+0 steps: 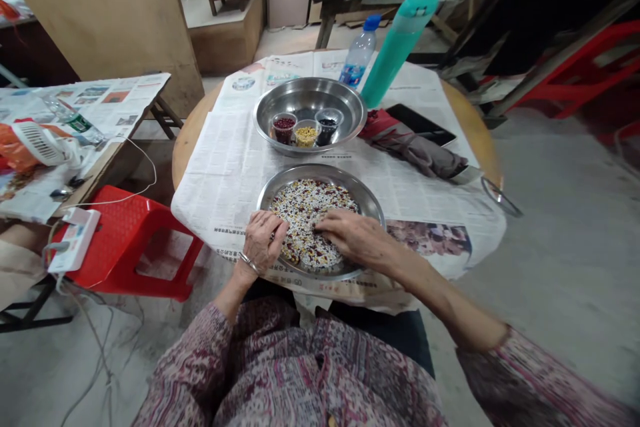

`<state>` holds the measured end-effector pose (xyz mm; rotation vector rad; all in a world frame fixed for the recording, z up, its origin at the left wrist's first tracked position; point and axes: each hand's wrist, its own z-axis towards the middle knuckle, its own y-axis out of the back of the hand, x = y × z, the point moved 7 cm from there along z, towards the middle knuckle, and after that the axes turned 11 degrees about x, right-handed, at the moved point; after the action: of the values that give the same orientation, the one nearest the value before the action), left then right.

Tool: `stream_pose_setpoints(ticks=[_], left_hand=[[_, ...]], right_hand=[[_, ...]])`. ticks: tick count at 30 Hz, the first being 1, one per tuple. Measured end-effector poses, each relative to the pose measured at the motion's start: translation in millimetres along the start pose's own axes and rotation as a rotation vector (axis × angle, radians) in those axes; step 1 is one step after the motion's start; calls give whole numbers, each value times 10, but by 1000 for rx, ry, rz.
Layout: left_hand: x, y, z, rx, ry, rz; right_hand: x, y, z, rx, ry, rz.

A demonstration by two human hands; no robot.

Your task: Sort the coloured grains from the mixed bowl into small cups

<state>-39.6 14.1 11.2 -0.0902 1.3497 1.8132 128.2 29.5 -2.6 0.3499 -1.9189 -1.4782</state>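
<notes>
A shallow steel pan (373,203) holds a mix of white grains, yellow kernels and dark red beans (313,213). My left hand (265,238), with a bracelet at the wrist, rests on the pan's left rim. Its fingers are curled in, and small dark beans show between them. My right hand (353,235) reaches over the right side of the pan. Its fingertips are drawn together in the mix, and what they pinch is hidden. Behind stands a steel basin (313,90) with clear cups of red beans (285,128), yellow kernels (305,136) and black beans (327,128).
Newspaper (220,153) covers the round table. A water bottle (359,53), a green flask (400,47), a folded umbrella (415,147) and a dark tablet (420,125) lie or stand behind and right. At left are a red stool (135,240) with a power strip (75,240) and a fan (40,143).
</notes>
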Motion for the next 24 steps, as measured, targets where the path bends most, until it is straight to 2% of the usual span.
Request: stream_pose_setpoints(ticks=[3,7,11,14,18,21,24], left_hand=[[-8,10,-2,-12,-12,0],[4,7,-10,-20,-12,8],[32,5,-24,-37,10,-5],[37,3,-32,-40,13,-15],[40,-5,-36,-25,12,-16],[38,-4,-35,-26,8,-15],[35,-1,-30,-31,9,-12]], right_hand=[[-121,55,194,-160,-79,15],[26,26,417,-227,24,112],[407,-50,505,-184,241,114],[501,-88,436,-115,302,56],[206,-34,202,-104,224,13],[-173,42,50,-161,78,6],[-479,99,34,-218,-87,29]])
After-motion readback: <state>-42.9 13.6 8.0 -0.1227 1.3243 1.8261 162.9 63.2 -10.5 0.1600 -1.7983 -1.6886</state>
